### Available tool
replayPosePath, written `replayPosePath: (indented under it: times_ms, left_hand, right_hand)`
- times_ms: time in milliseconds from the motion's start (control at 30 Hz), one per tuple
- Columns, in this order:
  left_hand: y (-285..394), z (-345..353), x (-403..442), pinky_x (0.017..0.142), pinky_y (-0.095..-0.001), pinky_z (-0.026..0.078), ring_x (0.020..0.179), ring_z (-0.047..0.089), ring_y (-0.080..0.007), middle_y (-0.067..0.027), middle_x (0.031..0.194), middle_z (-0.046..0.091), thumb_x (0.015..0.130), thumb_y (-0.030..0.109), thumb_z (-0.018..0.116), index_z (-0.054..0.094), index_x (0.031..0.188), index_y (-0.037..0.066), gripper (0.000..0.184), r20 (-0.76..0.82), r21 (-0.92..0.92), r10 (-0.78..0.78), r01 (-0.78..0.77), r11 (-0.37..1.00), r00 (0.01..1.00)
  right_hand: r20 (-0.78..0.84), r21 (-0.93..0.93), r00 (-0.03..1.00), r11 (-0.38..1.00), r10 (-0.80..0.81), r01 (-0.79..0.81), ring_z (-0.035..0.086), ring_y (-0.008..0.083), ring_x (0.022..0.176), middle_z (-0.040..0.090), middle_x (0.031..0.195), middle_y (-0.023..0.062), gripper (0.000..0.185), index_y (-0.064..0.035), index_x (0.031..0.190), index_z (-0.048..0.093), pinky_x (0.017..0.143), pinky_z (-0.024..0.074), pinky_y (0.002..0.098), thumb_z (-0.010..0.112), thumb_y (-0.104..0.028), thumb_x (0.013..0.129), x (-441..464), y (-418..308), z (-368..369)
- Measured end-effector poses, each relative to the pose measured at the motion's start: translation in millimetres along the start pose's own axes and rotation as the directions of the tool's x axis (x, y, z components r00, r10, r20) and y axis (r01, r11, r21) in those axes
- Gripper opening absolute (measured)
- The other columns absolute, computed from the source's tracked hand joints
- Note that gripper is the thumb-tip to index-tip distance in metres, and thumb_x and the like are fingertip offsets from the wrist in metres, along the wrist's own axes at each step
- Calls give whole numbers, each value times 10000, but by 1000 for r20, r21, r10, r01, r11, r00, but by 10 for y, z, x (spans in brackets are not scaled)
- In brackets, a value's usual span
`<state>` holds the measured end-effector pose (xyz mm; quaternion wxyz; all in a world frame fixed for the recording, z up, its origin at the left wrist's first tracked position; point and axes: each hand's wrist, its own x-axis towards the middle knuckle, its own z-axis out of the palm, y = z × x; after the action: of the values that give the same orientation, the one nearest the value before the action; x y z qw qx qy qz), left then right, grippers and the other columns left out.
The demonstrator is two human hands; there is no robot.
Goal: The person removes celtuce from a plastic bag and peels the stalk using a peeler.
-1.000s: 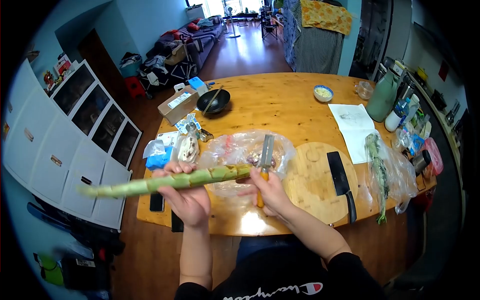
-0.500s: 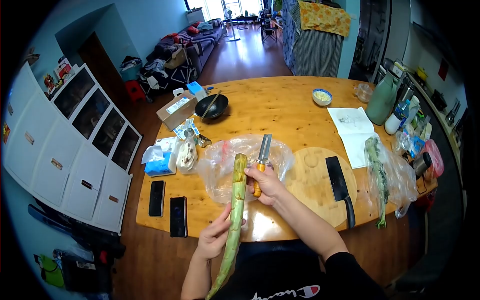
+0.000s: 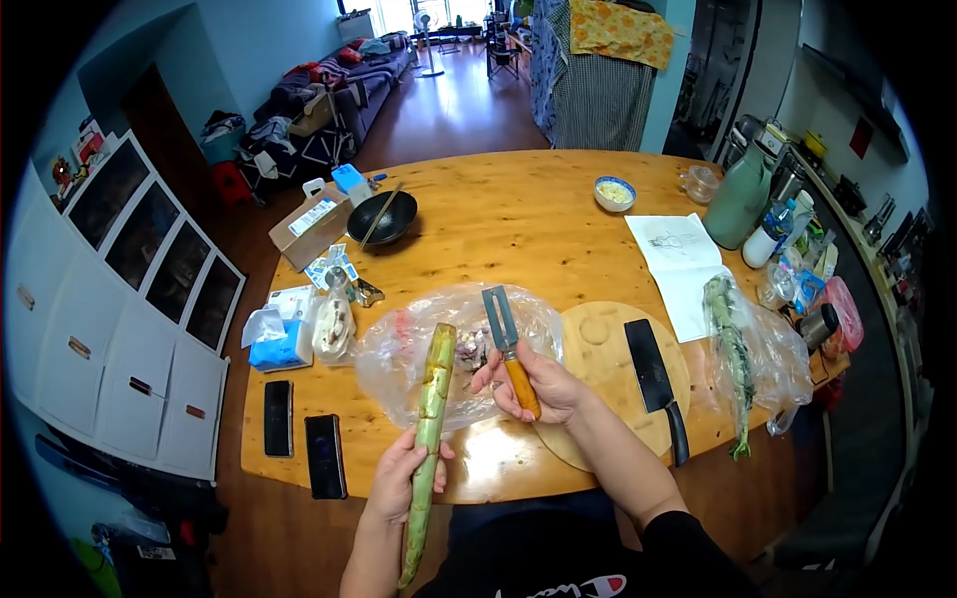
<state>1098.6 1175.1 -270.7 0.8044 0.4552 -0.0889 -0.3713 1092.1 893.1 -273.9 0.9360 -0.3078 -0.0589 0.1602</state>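
My left hand [image 3: 401,474] is closed around the lower half of a long pale-green celtuce stem [image 3: 433,399], held upright and slightly tilted over the table's near edge. Brownish marks ring the stem's upper part. In my right hand [image 3: 554,387] is a peeler [image 3: 521,387] with an orange-brown handle, its forked metal blade pointing up and apart from the stem. Beneath both lies a clear plastic bag [image 3: 384,364] with purplish scraps on it. To the right, a black cleaver [image 3: 650,367] rests on a round wooden cutting board [image 3: 586,344].
Leafy celtuce tops [image 3: 733,349] lie by a plastic bag at the right. Two phones [image 3: 324,456], a tissue pack [image 3: 279,341] and a black wok-like bowl [image 3: 383,218] sit at the left. Farther back are a small bowl [image 3: 614,194], an open paper [image 3: 676,264] and a green thermos [image 3: 738,204].
My right hand has drawn the peeler away from the stem's top and turned it. My left hand has brought the stem slightly left. The camera view has shifted a little to the right.
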Motion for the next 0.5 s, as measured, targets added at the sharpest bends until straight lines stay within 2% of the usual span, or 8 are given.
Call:
replayPosePath:
  times_ms: [67, 167, 267, 367, 467, 500]
  left_hand:
    - [16, 33, 18, 614, -260, 538, 701, 621, -162, -162, 1059, 638, 1040, 105, 425, 394, 1457, -34, 441, -9, 33, -19, 19, 999, 1000]
    - [0, 66, 55, 618, -261, 542, 710, 625, -157, -160, 1065, 642, 1041, 99, 422, 371, 1479, -29, 459, -23, 48, -28, 29, 998, 999]
    - [-16, 37, 67, 623, -260, 546, 711, 627, -154, -154, 1075, 646, 1041, 95, 427, 370, 1483, -25, 461, -31, 34, -40, 41, 999, 999]
    - [-30, 39, 77, 620, -255, 548, 706, 630, -152, -151, 1086, 650, 1040, 91, 435, 377, 1479, -22, 458, -42, 35, -53, 54, 998, 998]
    - [-45, 51, 69, 611, -250, 548, 702, 632, -151, -154, 1096, 651, 1039, 91, 440, 383, 1477, -18, 455, -53, 46, -55, 57, 997, 997]
    - [-51, 55, 72, 607, -249, 548, 700, 632, -150, -155, 1099, 651, 1038, 91, 442, 385, 1477, -16, 454, -53, 48, -54, 56, 997, 997]
  right_hand:
    - [-16, 43, 1000, 999, 7, -6, 587, 151, 553, 634, 1031, 167, 459, -63, 1157, 484, 431, 458, 234, 330, -489, 1084, -12, -21, 51]
    - [-219, -285, 976, 957, -13, -51, 607, 156, 578, 641, 954, 142, 455, -70, 1187, 483, 470, 489, 257, 311, -480, 1091, -18, -61, 84]
    - [-367, -308, 928, 949, -59, -62, 634, 174, 597, 650, 871, 126, 398, -76, 1204, 481, 499, 530, 283, 357, -437, 1092, 22, 9, 99]
    - [-311, -452, 939, 892, -143, -14, 638, 162, 613, 646, 867, 112, 361, -74, 1165, 498, 556, 551, 282, 385, -410, 1092, 1, -24, 161]
    - [-370, -418, 895, 905, -249, 79, 635, 150, 622, 642, 848, 95, 329, -73, 1085, 531, 554, 541, 272, 414, -381, 1091, 44, -2, 308]
    - [-378, -407, 894, 910, -240, 72, 625, 143, 616, 635, 834, 87, 323, -75, 1075, 534, 543, 531, 268, 419, -376, 1091, 51, -6, 295]
